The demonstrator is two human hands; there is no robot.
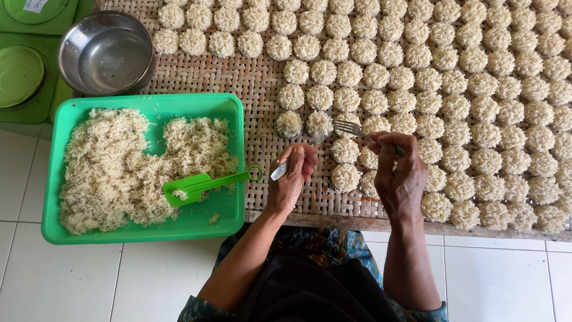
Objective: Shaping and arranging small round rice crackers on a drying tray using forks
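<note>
- The left hand (292,176) was closed around the handle of a spoon (280,170), whose bowl end reached up toward two small round moulds (289,124) packed with rice, just beside the tray's upper right corner.
- The right hand (398,173) was pinched on a fork (351,128), its tines lying flat just right of those moulds, farther from the tray.
- The two hands were apart, each clamped on its own utensil, both right of the tray.
- The green tray (232,104) held a loose heap of cooked rice (113,167) and a green scoop (205,183) lying in its lower right part.
- The rice looked soft, sticky and light; it would probably crumble if squeezed, so it seemed best pressed gently with the fork or lifted by the mould's rim, not by the grains.
- The rice cakes (453,89) stood in close rows on a woven mat (250,77) right of the tray; they looked fragile, best taken from below or by the sides.
- An empty metal bowl (106,52) sat just above the tray, overlapping the mat's edge.
- Green lidded containers (21,71) stood left of the bowl, above the tray.
</note>
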